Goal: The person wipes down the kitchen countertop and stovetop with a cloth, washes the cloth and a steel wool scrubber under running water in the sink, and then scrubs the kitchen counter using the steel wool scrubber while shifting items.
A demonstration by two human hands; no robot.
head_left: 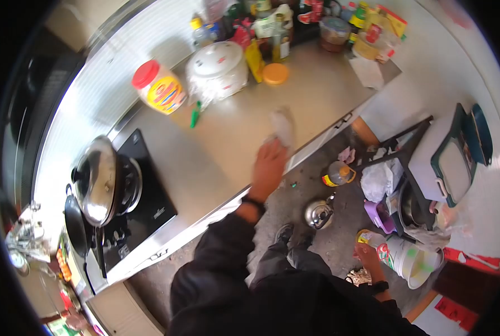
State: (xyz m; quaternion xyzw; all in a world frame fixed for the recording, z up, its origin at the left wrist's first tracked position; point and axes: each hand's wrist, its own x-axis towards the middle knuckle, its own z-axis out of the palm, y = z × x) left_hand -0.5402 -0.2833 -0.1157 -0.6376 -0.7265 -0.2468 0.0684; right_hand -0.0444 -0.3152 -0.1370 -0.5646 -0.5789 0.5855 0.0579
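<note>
My left hand [269, 166] reaches over the metal countertop [216, 148], its fingers on a whitish cloth [282, 124] that is blurred and lies flat on the surface. Down at my right side hangs my right hand [367, 256], fingers loosely bent and apart, with no object visible in it. Just beyond it stands a clear container with a yellow top [366, 236], and a white bucket [415, 267] is close by. Whether the hand touches the container I cannot tell.
Along the back are a red-lidded jar [163, 89], a white lidded pot [219, 64], an orange lid [275, 73] and several bottles. Left is a black cooktop [143, 207] with a lidded pan [97, 179]. A kettle [319, 214] and an oil bottle [338, 174] stand on the floor.
</note>
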